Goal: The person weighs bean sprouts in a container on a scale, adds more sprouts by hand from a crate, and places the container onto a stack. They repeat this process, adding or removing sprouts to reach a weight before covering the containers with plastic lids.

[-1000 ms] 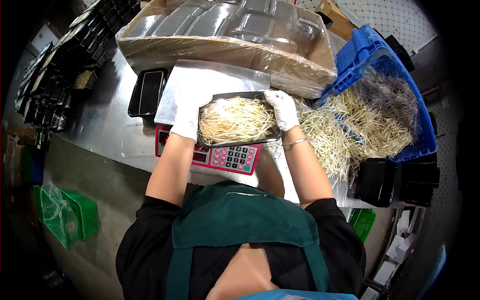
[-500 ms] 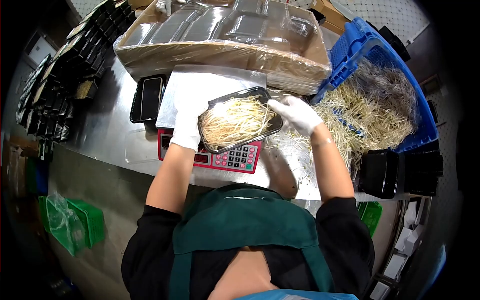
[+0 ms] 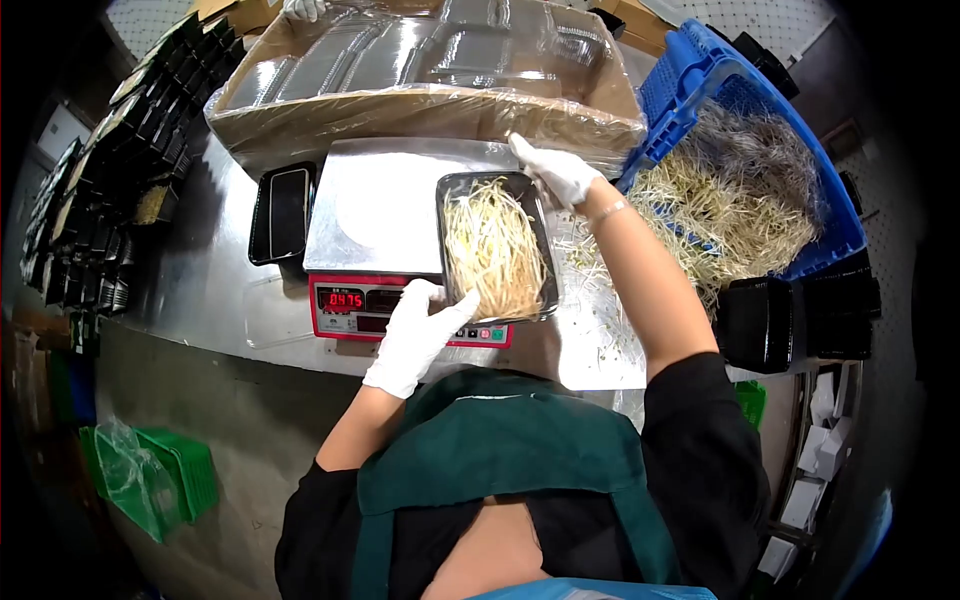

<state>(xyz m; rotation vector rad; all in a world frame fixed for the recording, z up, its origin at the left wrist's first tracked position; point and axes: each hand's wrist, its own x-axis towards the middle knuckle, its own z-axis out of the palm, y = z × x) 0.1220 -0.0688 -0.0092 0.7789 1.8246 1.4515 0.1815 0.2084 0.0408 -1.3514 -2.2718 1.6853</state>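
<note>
A black plastic tray [image 3: 547, 262] filled with bean sprouts [image 3: 492, 245] is held upright lengthwise over the right side of a red digital scale [image 3: 335, 325]. My left hand [image 3: 425, 335], in a white glove, grips the tray's near left corner with the thumb over the rim. Beside the far right corner, my gloved right hand [image 3: 562, 175] has its fingers stretched out, right at the rim. The scale's steel plate [image 3: 375, 200] has nothing on its left part, and its red display shows 0.475.
A carton [image 3: 400, 115] of clear plastic lids stands behind the scale, with another person's gloved hand [image 3: 305, 8] at its edge. On the right, a blue crate [image 3: 850, 235] spills sprouts. Stacked black trays [image 3: 110, 190] line the left; another black tray [image 3: 282, 213] sits beside the scale.
The tray has turned from slanted crosswise to lengthwise and shifted right. My left hand moved down to its near corner. My right hand moved up, fingers straightened. The scale display now shows.
</note>
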